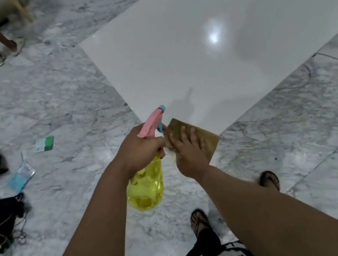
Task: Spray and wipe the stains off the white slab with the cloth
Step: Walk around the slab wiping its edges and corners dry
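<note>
Two hands meet at lower centre of the frame, right over the near corner of the white slab (204, 39), which stretches from there up toward the upper right across the grey marble floor (56, 90). The left hand (140, 148) is wrapped around the neck of a yellow spray bottle (145, 187), whose pink and blue trigger head points up and right over the slab; the bottle's body hangs below the fist. The right hand (188, 153) lies flat with fingers spread, pressing a brown cloth (203, 137) onto that corner. The step in hand looks like wiping the near corner, with the sprayer held ready. No stains can be made out on the glossy surface from here; only a bright light reflection shows at upper right. The next move likely calls for aiming the nozzle at a fresh patch farther up the slab, squeezing the trigger, then sliding the cloth over the wet area with steady pressure. Bags, packets and cables lie scattered at the left edge, well apart.
</note>
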